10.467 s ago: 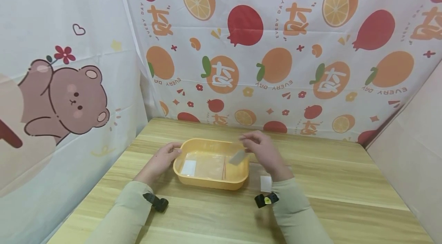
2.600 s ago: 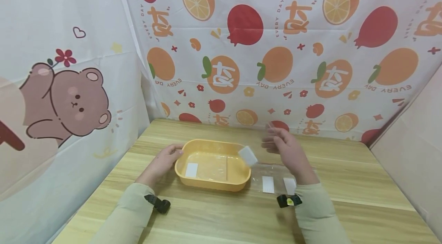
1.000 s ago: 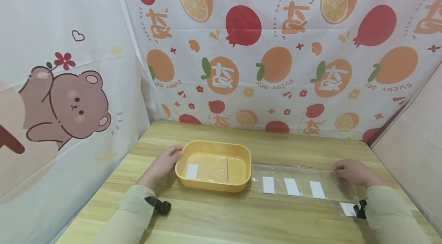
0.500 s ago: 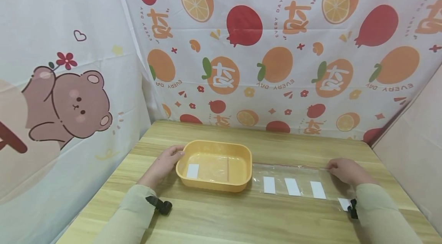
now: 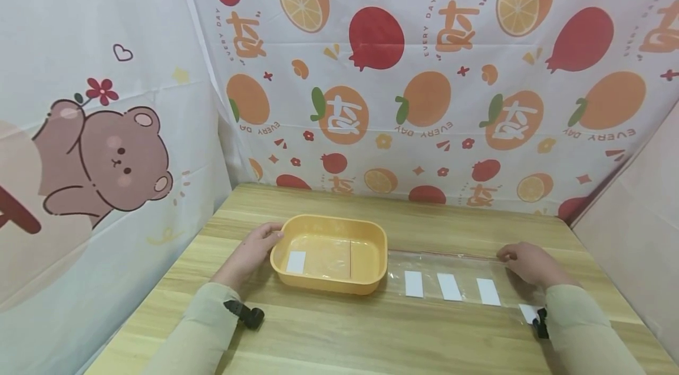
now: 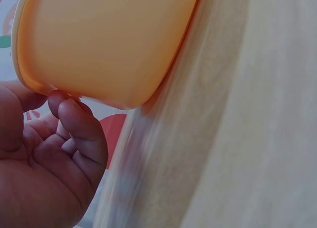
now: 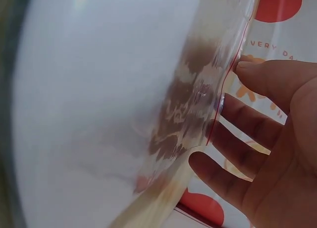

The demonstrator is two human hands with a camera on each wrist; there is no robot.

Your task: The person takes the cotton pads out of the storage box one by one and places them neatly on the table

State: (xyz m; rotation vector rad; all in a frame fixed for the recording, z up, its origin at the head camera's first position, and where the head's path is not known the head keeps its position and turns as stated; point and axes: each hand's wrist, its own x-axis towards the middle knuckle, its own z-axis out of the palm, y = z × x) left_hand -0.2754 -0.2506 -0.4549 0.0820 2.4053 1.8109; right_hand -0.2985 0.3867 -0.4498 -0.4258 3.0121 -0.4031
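Observation:
My left hand pinches the left end of a yellow plastic basin; in the left wrist view its curled fingertips meet the basin wall. Inside the basin lies a clear zip bag with a white label patch. To the basin's right, several similar zip bags lie overlapping in a row. At the row's right end is my right hand, its thumb and fingers spread loosely along the red zip edge of the last bag, as the right wrist view shows.
A wood-grain table carries everything. Behind it hangs a fruit-print cloth, and a bear-print cloth hangs on the left. A plain pale wall borders the right side.
A bag lifted out over the basin earlier now lies at the right end of the row, which has grown longer. My right hand has since shifted slightly left. My left hand stays at the basin.

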